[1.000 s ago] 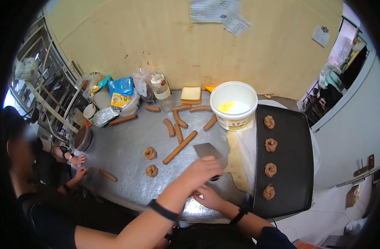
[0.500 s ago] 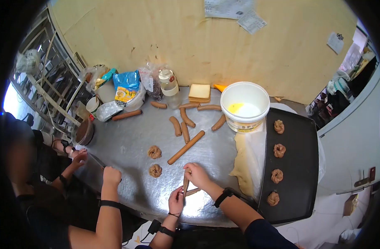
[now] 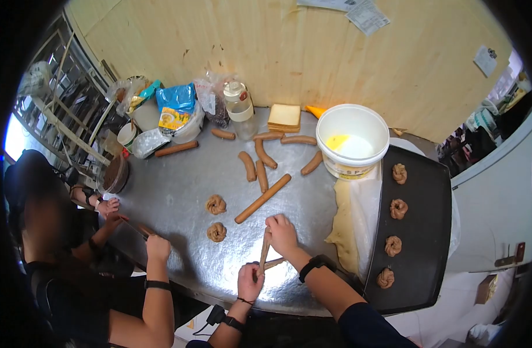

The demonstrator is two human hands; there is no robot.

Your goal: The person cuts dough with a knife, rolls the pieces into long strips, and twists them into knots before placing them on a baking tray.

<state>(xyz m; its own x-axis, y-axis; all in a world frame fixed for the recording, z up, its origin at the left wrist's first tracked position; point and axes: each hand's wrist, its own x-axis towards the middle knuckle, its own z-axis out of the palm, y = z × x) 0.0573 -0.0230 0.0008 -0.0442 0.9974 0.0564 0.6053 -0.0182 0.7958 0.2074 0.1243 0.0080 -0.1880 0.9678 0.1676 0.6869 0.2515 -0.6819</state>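
A strip of brown dough (image 3: 264, 250) stretches between my hands near the table's front edge. My left hand (image 3: 250, 283) pinches its lower end. The upper end is held in the closed fingers of my right hand (image 3: 282, 234). Another brown dough strip (image 3: 274, 263) lies on the metal table (image 3: 187, 232), partly behind the held one. Two dough rings (image 3: 216, 204), twisted in shape, rest to the left. Just beyond my hands lies a smooth brown rolling pin (image 3: 263, 198), set diagonally, with several short dough logs (image 3: 266, 153) behind it.
On the right, a black baking tray (image 3: 419, 232) bears several twisted rings. A white bucket (image 3: 352, 139) stands beside it, behind flat pale dough (image 3: 344, 232). Bread slices (image 3: 284, 118), a bottle (image 3: 240, 110) and bags (image 3: 176, 98) line the back. A co-worker's hand (image 3: 158, 248) holds a thin strip at left.
My right hand has moved slightly away from my left, and the dough strip between them shows longer. The co-worker's hands have shifted at left. The whole view has tilted slightly.
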